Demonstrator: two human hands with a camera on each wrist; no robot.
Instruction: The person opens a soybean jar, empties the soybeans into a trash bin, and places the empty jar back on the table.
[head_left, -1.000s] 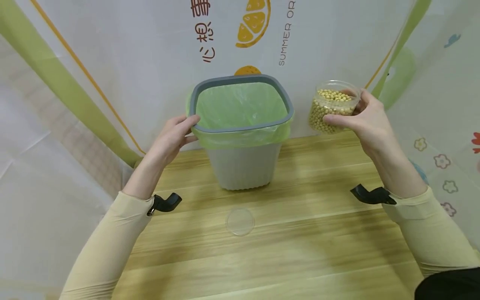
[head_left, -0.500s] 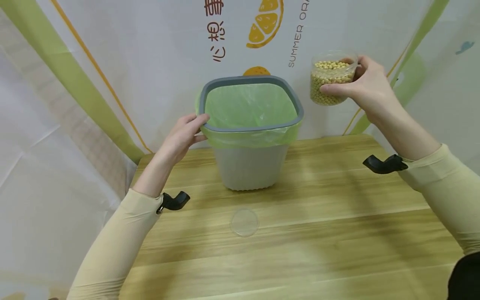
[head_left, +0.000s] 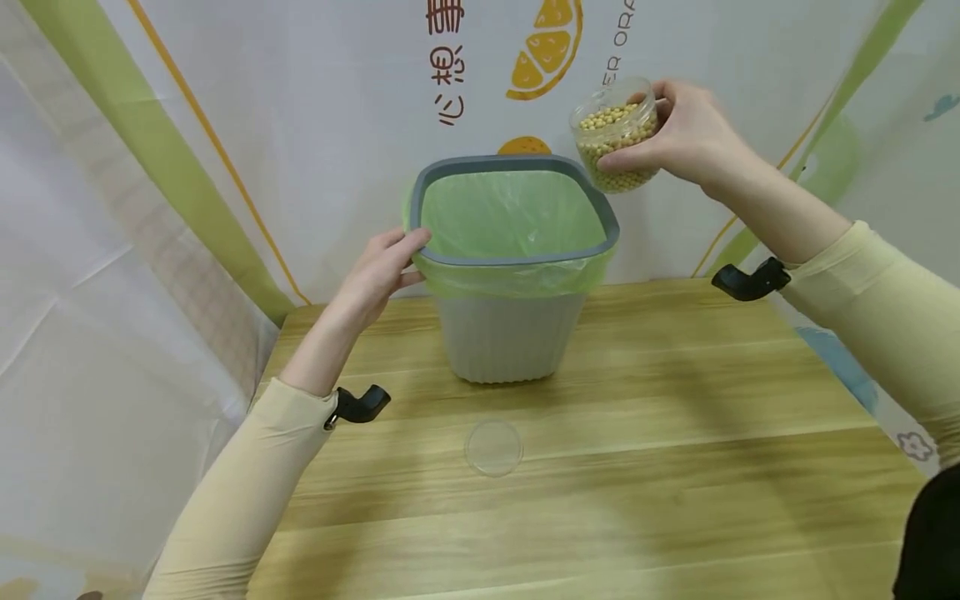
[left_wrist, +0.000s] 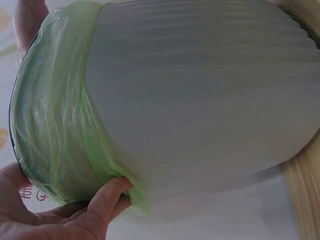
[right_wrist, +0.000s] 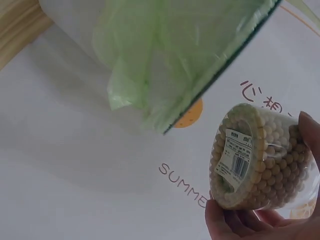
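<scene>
The left hand (head_left: pixel 377 271) pinches the bin (head_left: pixel 510 342) at eight o'clock, the right hand (head_left: pixel 693 137) grips the jar (head_left: pixel 604 143) at two, apparently lining up a pour, which calls for more tilt.

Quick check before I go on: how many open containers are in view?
2: the bin, standing on the table, held by the left hand, and the jar, tilted in the right hand. No others show.
</scene>
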